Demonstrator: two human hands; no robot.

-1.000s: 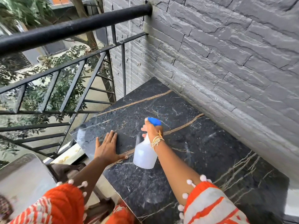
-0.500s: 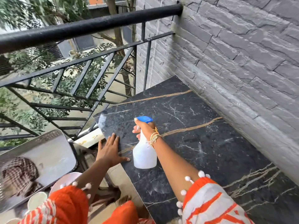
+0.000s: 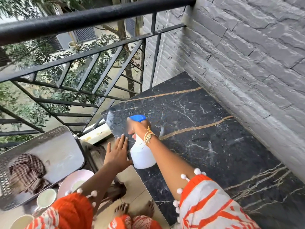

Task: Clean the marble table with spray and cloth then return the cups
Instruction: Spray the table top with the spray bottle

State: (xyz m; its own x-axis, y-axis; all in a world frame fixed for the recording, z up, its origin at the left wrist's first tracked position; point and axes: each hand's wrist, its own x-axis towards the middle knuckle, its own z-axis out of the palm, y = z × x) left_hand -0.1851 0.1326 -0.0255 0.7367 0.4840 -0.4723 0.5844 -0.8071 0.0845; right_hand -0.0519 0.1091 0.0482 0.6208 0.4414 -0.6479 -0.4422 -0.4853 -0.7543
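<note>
The right hand [image 3: 139,129] was wrapped round the neck of a white spray bottle [image 3: 142,156] with a blue head [image 3: 137,118], holding it just above the black marble table [image 3: 206,146]; the fingers at the trigger were blurred, so how far they squeezed could not be told. The left hand [image 3: 118,154] lay flat with its fingers straight and together, resting on the table's near edge, just beside the bottle. A misty pale patch [image 3: 110,116] showed on the table's far left corner.

To the left stood a metal tray [image 3: 54,152] with a checked cloth [image 3: 27,171] bunched on it. Below the tray sat a pink plate [image 3: 74,177], partly hidden by the left arm, and two white cups [image 3: 46,198], the nearer one [image 3: 21,221] cut off by the frame's edge. A black railing [image 3: 92,19] ran across the top, with trees behind it, and a grey stone wall [image 3: 247,55] bordered the table's right side. Bare feet [image 3: 122,209] showed on the tiled floor between the orange-striped sleeves [image 3: 209,205].
</note>
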